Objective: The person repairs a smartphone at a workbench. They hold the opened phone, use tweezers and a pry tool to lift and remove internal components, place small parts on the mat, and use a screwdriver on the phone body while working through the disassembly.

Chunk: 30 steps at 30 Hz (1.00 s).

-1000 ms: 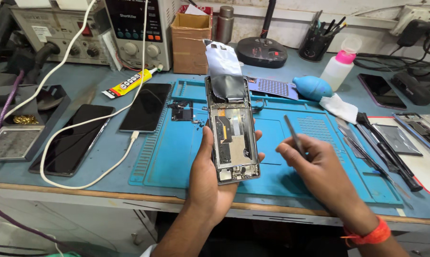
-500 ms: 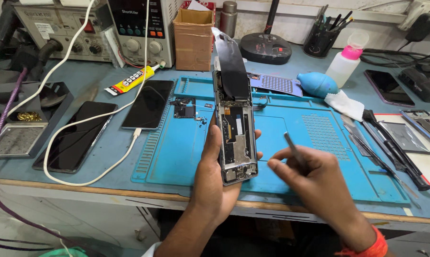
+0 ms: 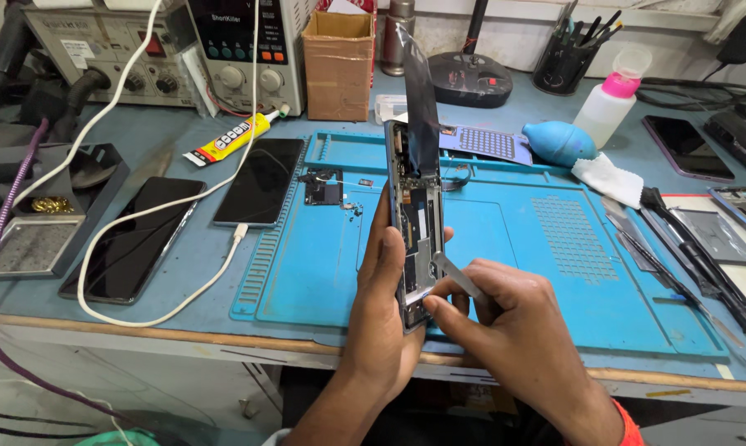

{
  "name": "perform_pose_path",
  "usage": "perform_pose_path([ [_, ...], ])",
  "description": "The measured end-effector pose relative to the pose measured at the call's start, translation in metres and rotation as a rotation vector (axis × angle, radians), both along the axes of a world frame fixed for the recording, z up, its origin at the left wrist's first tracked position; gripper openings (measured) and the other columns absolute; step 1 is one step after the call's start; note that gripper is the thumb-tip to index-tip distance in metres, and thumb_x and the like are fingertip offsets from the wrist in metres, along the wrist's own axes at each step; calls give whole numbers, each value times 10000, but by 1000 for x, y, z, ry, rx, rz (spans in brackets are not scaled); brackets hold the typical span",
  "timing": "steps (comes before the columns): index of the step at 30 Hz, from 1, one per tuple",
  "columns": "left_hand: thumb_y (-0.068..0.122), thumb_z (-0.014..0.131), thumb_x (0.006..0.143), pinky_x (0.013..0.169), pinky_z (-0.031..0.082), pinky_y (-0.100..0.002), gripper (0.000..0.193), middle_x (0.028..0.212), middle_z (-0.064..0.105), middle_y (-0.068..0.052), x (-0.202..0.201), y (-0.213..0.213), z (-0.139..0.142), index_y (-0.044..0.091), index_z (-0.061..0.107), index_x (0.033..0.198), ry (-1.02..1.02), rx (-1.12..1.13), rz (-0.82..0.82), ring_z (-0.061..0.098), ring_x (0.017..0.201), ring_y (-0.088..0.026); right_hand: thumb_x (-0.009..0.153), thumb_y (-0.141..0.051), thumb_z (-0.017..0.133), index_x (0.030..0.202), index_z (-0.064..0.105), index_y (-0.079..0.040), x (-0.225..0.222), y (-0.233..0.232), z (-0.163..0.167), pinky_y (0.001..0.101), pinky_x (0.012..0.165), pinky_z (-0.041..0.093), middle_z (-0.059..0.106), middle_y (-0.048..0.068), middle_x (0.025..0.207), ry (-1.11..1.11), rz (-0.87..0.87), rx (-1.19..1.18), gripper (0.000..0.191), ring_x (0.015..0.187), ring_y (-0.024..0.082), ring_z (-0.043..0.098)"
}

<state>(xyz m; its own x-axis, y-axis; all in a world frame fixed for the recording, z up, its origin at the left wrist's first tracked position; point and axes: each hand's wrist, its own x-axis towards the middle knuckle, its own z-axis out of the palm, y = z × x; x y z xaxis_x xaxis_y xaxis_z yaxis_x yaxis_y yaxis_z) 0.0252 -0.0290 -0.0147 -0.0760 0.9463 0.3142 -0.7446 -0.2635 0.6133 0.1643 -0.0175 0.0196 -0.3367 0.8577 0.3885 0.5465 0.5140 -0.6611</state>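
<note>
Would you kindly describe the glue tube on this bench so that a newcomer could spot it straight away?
Start at the blue work mat in the middle of the bench and look just beyond its upper left corner. There, in front of the grey power supply, lies the glue tube, slanted beside a dark phone. It is the only yellow thing there, slim, with a white tip.

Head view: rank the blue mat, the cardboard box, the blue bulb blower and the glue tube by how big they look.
1. Blue mat
2. Cardboard box
3. Bulb blower and glue tube look about alike, so I leave these two unranked.
</note>
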Motion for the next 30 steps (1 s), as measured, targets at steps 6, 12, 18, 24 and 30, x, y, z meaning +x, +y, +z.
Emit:
perform_pose_path([
  [6,512,483,1013,889,522,-321,752,1410,510,-95,2,-2,2,161,273,1644,55,1,55,524,1231,-182,751,-182,831,850,818,-67,-1,-1,4,348,427,305,446,48,510,-45,-38,-80,152,454,120,368],
  [12,495,453,1035,913,492,-321,732,1430,507,-95,3,-3,1,159,267,1658,93,9,69,502,1233,-182,754,-232,852,861,826,-69,1,0,4,356,434,308,412,74,535,-95,-48,-68,198,464,145,356],
  [18,463,451,1036,917,496,-303,706,1416,522,-102,5,-2,-4,163,274,1650,125,-14,103,531,1171,-155,768,-253,869,876,810,-75,-2,-2,2,346,434,338,530,76,536,-89,-98,-154,216,450,157,401],
  [24,473,439,1048,886,502,-308,704,1316,567,-139,5,-2,-5,180,287,1670,155,-39,117,550,1015,-144,721,-135,804,886,775,-51,-4,-8,3,321,421,396,647,38,597,-52,-43,-51,187,447,131,488],
  [30,490,435,1029,940,510,-307,709,1359,553,-103,5,-3,-2,176,278,1644,180,-20,141,565,1139,-124,722,-115,794,919,790,-52,-6,-8,3,312,425,407,662,37,595,-21,-49,-67,207,461,113,497],
])
